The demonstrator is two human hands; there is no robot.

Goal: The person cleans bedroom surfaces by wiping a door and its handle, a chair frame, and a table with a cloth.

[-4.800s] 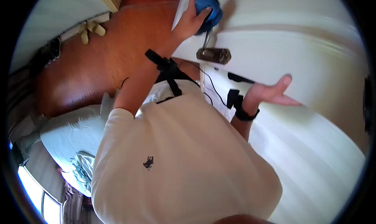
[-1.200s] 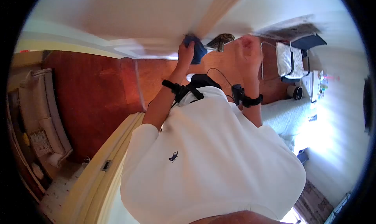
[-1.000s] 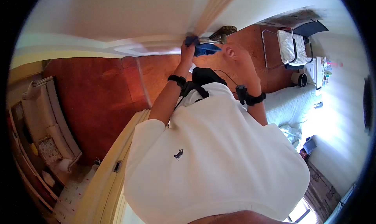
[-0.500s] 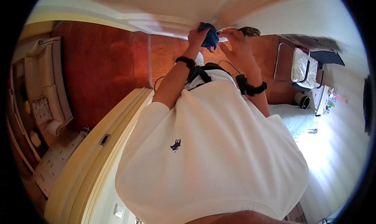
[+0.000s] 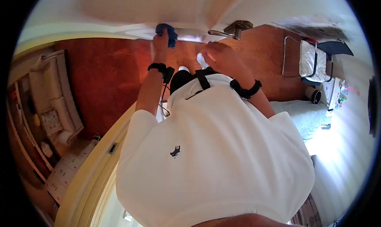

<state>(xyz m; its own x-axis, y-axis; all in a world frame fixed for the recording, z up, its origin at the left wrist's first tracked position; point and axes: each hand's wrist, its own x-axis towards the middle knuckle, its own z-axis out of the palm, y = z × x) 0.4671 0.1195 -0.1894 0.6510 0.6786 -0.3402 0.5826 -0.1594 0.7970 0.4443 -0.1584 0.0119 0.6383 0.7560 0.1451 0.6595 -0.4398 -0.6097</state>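
My left hand (image 5: 160, 42) is closed on a dark blue cloth (image 5: 171, 35) and holds it against the lower part of a white door (image 5: 174, 8). My right hand (image 5: 223, 55) is just below the metal door handle (image 5: 235, 30), apart from it. Its fingers look bent but are smeared by motion, and nothing can be made out in them. The handle's lever points left from a dark, ornate plate. Both wrists wear black straps.
A yellowish door frame (image 5: 101, 159) runs close by on the left. Beyond it stands a beige sofa (image 5: 55, 96) on the red-brown floor (image 5: 103, 80). At right are a metal-framed chair (image 5: 311, 60), a bin (image 5: 314, 95) and a bed with a pale cover (image 5: 303, 117).
My left hand has moved left with the blue cloth, away from the handle. My right hand has shifted left and down, and the door handle now shows fully.
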